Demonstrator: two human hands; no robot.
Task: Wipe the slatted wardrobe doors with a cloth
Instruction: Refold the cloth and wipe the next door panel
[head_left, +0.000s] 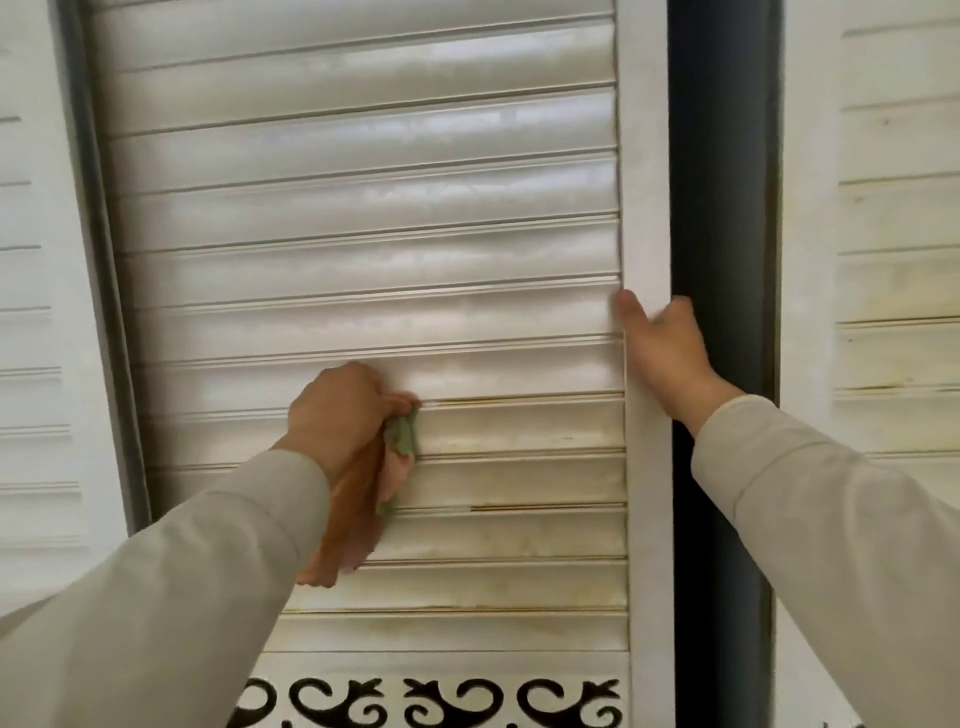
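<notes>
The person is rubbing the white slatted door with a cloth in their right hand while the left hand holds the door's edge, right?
Not quite: the hands are swapped. In the head view, the left hand grips the green and orange cloth against the white slatted door, while the right hand holds the door's edge.

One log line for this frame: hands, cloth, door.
left hand: grips cloth, on slats | right hand: holds door edge | lower slats stained
</notes>
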